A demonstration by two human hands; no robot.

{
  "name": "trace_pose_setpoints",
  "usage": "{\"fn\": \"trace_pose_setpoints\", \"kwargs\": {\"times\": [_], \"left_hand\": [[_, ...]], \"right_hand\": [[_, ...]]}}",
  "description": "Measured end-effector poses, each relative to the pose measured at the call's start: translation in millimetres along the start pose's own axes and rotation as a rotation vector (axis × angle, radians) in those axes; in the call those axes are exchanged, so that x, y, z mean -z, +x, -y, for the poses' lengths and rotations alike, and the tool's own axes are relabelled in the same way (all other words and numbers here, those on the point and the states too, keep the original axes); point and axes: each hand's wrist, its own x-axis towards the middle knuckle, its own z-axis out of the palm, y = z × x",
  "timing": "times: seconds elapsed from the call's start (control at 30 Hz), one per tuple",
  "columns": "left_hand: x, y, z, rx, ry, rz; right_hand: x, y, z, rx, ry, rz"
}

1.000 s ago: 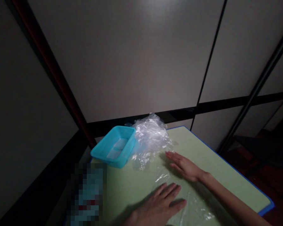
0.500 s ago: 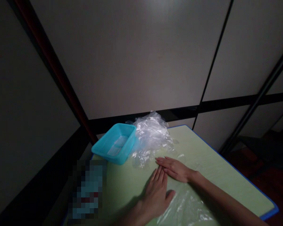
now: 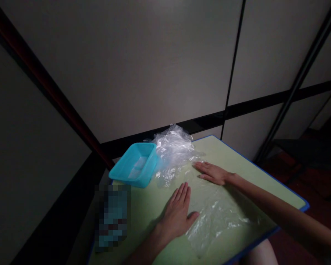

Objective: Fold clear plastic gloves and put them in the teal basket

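Note:
A thin clear plastic bag (image 3: 213, 215) lies spread on the pale green tabletop (image 3: 154, 206), wrinkled toward its near end. My left hand (image 3: 178, 213) rests flat at the bag's left edge, fingers stretched forward and thumb out to the right. Farther off and to the right, my right hand (image 3: 211, 172) lies palm down near the bag's far end, its fingers pointing left. Neither hand grips anything. Beyond them is a crumpled heap of clear plastic bags (image 3: 173, 147), close to the fingertips of my right hand.
A turquoise plastic basket (image 3: 151, 165) stands left of the heap, with something pale on its bottom. A pixelated blue-green item (image 3: 113, 217) is at the table's left edge. Pale cabinet panels (image 3: 154, 73) rise behind the table, and a dark seat (image 3: 306, 152) stands beyond its right side.
My hands, which were touching at the fingertips, have moved apart. The right hand slid farther away over the plastic. More of the bag now shows, and the view has tilted.

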Motion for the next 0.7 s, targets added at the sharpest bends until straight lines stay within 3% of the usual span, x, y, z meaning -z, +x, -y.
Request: {"fn": "trace_pose_setpoints", "kwargs": {"times": [0.17, 0.27, 0.37, 0.5, 0.6, 0.7], "left_hand": [[15.0, 1.7, 14.1, 0.021, -0.009, 0.011], [23.4, 10.8, -9.2, -0.009, -0.086, 0.000], [16.3, 24.3, -44.5, -0.077, -0.164, -0.022], [-9.1, 34.7, -66.3, -0.156, -0.190, -0.059], [-18.5, 29.4, -58.6, -0.152, -0.159, -0.056], [-14.1, 15.4, -45.6, -0.157, -0.133, -0.014]], "right_hand": [[5.2, -44.6, 28.6, -0.238, -0.065, -0.159], [-7.0, -67.3, 60.1, -0.307, -0.093, -0.185], [-24.2, -80.5, 79.9, -0.347, -0.130, -0.174], [-41.6, -90.0, 78.7, -0.338, -0.197, -0.178], [-45.3, -94.3, 72.0, -0.321, -0.248, -0.190], [-44.0, -96.0, 71.0, -0.311, -0.272, -0.194]]}}
